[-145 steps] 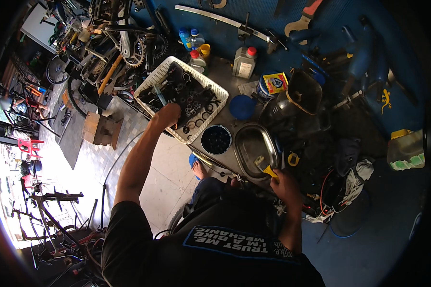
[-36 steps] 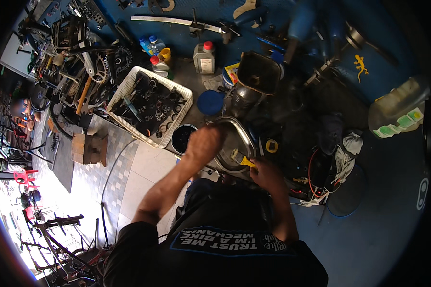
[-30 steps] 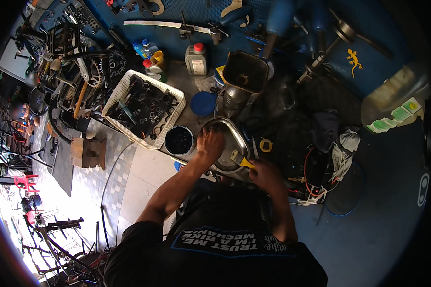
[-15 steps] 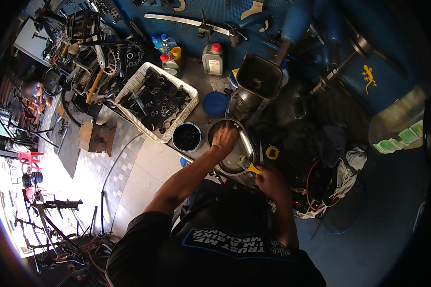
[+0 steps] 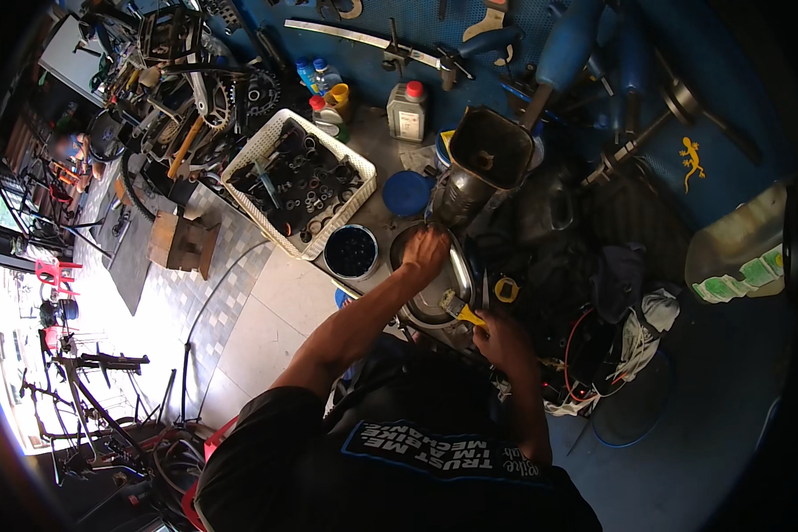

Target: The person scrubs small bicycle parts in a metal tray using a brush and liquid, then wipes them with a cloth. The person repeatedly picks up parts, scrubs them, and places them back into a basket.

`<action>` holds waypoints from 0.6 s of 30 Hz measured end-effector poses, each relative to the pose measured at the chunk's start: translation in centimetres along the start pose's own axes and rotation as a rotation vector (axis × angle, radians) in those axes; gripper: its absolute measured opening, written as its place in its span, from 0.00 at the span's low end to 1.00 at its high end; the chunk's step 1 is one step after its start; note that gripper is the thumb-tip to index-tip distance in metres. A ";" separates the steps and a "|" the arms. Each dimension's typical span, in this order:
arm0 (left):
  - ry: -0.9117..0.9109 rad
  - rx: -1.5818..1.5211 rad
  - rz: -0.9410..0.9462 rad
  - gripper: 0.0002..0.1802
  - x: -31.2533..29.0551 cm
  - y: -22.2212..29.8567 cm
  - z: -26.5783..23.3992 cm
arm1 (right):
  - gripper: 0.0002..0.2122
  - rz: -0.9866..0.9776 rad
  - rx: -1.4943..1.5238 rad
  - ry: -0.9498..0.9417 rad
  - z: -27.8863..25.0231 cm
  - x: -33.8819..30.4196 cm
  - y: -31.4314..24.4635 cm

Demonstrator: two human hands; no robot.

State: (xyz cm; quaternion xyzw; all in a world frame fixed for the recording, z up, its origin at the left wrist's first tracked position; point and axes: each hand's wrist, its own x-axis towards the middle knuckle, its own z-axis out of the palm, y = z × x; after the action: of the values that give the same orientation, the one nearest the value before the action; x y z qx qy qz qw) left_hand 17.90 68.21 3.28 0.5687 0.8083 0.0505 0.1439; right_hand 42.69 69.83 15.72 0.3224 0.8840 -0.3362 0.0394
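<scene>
My right hand [image 5: 498, 339] is closed round the yellow handle of a paintbrush [image 5: 464, 310]. The pale bristles lie over the near right part of an oval metal pan [image 5: 428, 312]. Over the far part of that pan is my left hand [image 5: 426, 253], its fingers curled downward. Whatever they hold, if anything, is hidden beneath them. To the left of the pan stands an open round tub [image 5: 351, 252] with dark contents. Just beyond my left hand, a dark, grimy square-mouthed metal container [image 5: 488, 149] leans over the bench.
A white plastic basket [image 5: 239, 191] of small metal parts sits left on the bench. Behind are a blue lid [image 5: 407, 193] and a grey bottle with a red cap [image 5: 407, 112]. A yellow tape measure [image 5: 506, 289] lies right of the pan. Tools hang on the blue wall.
The whole view has shifted slightly. My left hand stays in the far part of the pan, its fingers more bunched. The paintbrush remains in my right hand at the pan's near right.
</scene>
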 end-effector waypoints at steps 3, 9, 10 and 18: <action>0.084 -0.044 0.006 0.19 -0.2 0.1 -0.9 | 0.18 0.018 0.007 -0.011 0.1 0.0 0.1; 0.131 -0.056 0.013 0.16 -1.6 0.8 -3.5 | 0.19 -0.028 -0.019 0.047 1.3 0.0 1.2; 0.200 -0.030 0.097 0.16 -2.2 0.3 -3.4 | 0.19 -0.043 -0.025 0.067 1.7 0.0 1.6; 0.259 -0.499 0.242 0.09 -6.8 -0.7 -12.9 | 0.18 0.043 -0.001 0.039 0.9 0.4 -0.1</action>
State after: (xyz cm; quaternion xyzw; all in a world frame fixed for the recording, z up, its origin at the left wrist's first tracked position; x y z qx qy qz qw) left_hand 15.67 62.66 16.57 0.5967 0.7090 0.3363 0.1681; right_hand 42.17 69.46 15.00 0.3478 0.8777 -0.3284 0.0295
